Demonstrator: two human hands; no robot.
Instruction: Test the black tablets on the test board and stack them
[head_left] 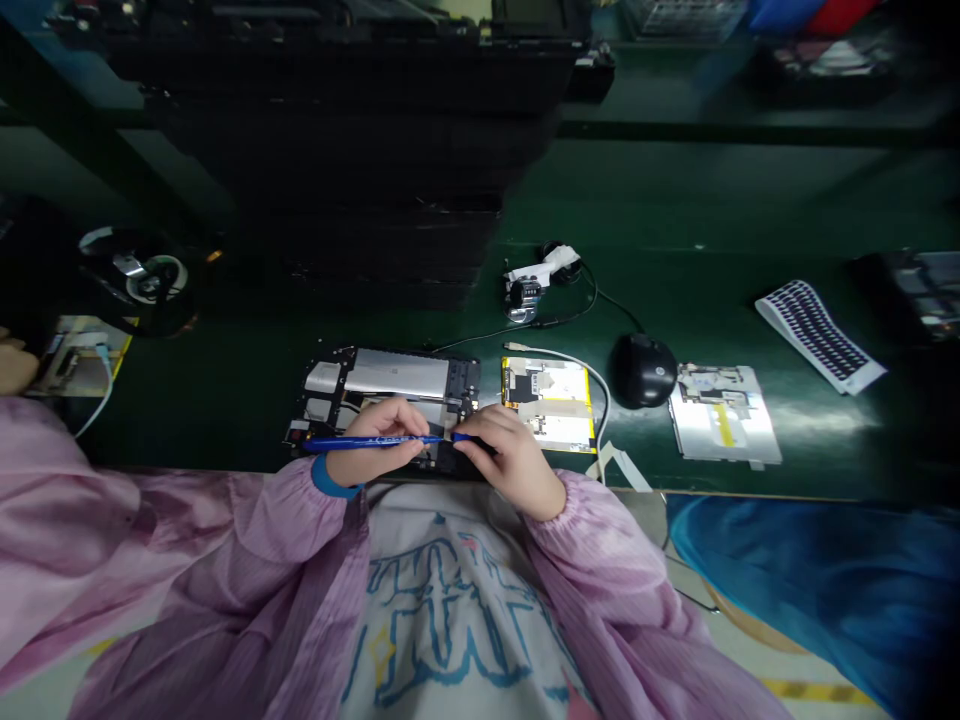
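On the dark green tabletop (675, 200), near its 6 o'clock edge, an opened tablet (390, 385) lies with its silver inner plate showing. The left hand (379, 435) rests on it, its grip closed around a blue pen-like tool (375, 441) lying level. The right hand (510, 455) pinches the tool's tip. At 3 o'clock of the tablet lies a yellow-edged board (551, 400), then a black mouse (641, 370), then a silver plate (724, 415). A stack of dark trays (360, 150) stands at 12 o'clock.

pen (375, 441): blue
counter (675, 210): dark green
mouse (643, 370): black
sleeves (225, 560): pink, finely striped
sticker sheet (819, 335): white, black dots
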